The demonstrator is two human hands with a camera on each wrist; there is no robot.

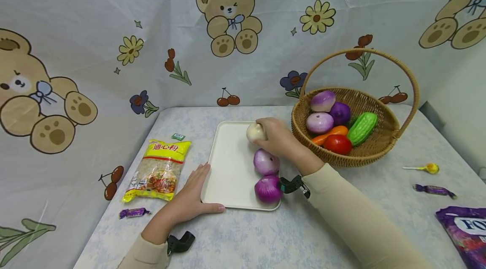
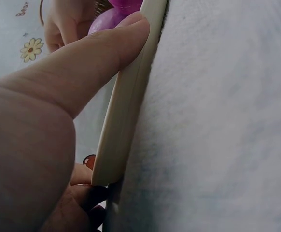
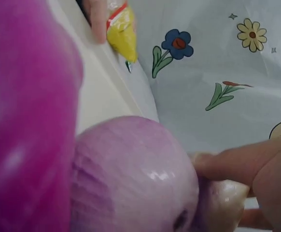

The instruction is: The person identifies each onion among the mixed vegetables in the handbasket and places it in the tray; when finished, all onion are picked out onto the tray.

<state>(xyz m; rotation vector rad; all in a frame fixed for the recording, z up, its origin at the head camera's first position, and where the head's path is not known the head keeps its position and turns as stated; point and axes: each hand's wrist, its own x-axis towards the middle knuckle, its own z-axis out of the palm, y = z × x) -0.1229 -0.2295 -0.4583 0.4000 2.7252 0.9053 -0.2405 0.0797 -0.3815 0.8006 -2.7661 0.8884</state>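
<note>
A white tray [image 1: 228, 167] lies mid-table. My left hand [image 1: 190, 201] rests flat at its near-left corner, fingers straight along the side; in the left wrist view the thumb [image 2: 82, 67] lies against the tray rim [image 2: 126, 111]. My right hand [image 1: 277, 136] grips a pale onion [image 1: 255, 132] at the tray's far right edge. A light purple onion [image 1: 265, 162] and a darker purple onion [image 1: 268, 188] sit in a row in front of it. Seen from the right wrist, the light purple onion [image 3: 131, 174] touches the pale onion [image 3: 222, 203], with the dark purple onion [image 3: 24, 121] nearest.
A wicker basket [image 1: 379, 150] with a tall handle stands right of the tray, holding several vegetables. A yellow pasta packet [image 1: 159, 169] lies to the left. Wrapped candies [image 1: 133, 213], a lollipop [image 1: 425, 168] and a purple bag [image 1: 467, 231] lie about. A bear-print cloth backs the table.
</note>
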